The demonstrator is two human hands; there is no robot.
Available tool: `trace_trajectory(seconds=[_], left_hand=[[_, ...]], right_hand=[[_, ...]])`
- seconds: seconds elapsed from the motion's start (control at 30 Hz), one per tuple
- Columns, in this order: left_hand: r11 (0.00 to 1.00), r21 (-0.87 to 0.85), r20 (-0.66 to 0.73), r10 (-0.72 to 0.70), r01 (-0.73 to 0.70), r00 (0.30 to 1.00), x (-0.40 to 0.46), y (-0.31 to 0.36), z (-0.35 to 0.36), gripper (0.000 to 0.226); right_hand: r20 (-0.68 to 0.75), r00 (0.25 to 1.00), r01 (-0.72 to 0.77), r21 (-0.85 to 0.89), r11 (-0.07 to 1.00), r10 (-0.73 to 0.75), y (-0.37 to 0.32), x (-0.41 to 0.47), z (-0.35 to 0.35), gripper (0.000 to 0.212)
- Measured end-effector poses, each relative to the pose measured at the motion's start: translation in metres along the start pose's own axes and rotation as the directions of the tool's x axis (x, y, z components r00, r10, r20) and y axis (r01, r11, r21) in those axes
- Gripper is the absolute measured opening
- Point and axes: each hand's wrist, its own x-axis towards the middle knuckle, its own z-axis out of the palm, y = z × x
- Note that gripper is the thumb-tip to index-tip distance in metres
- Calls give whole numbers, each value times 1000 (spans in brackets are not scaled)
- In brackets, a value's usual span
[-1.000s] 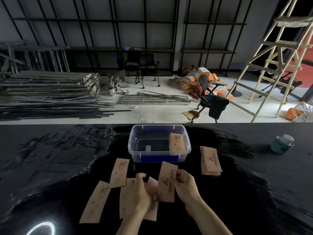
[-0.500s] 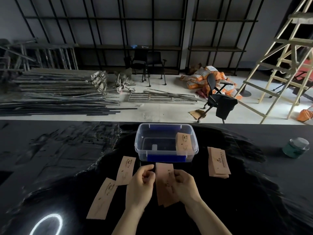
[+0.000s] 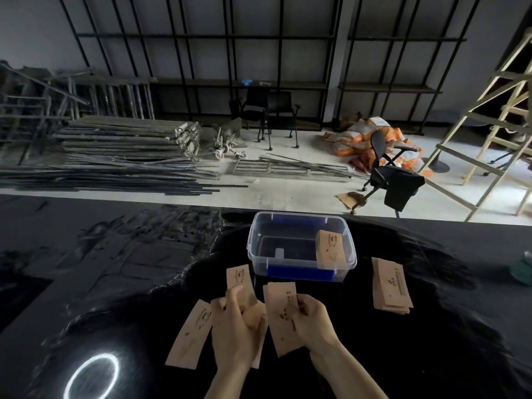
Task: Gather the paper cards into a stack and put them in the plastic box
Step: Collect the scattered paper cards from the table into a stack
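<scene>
My right hand [image 3: 313,322] grips a small stack of tan paper cards [image 3: 280,312] in front of the clear plastic box [image 3: 300,249]. My left hand [image 3: 234,326] lies just left of that stack, its fingertips touching a single card [image 3: 239,279] on the black table; whether it grips the card is unclear. Another card [image 3: 190,334] lies flat further left. One card [image 3: 331,246] leans inside the box at its right end. A separate stack of cards [image 3: 390,285] rests on the table right of the box.
The black table [image 3: 115,269] ends just behind the box. A green tape roll [image 3: 522,267] sits at the table's far right edge. A ring light reflects on the table at the lower left. Beyond are chairs, metal bars, sacks and a wooden ladder.
My left hand has let go of the stack and moved left onto the single card. My right hand keeps holding the stack.
</scene>
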Motion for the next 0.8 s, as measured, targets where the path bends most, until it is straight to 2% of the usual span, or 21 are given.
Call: trace_trajectory(seconds=[0.13,0.27,0.37,0.5,0.67,0.8], left_hand=[[967,-229,23,-114,117,993,11,-7,-3,58],[926,-264,104,-252,271,962,19,-6,-7,55],[904,-279,177,-283,324,943,19,-5,-3,51],[819,-444,209,-300,363,931,14,6,6,46],[764,-582,176,-216,278,960,11,24,13,57],[772,-599,164,-144,214,976,10,25,11,47]], right_hand=[[7,999,-45,58,997,44,1,1,3,22],[-20,998,-50,91,995,52,1,4,2,14],[-52,997,-53,102,993,59,1,6,-1,14],[-144,985,-73,138,988,93,1,6,-5,19],[-117,982,-126,182,975,149,-2,9,-5,14],[-61,990,-114,171,979,126,-3,5,-6,14]])
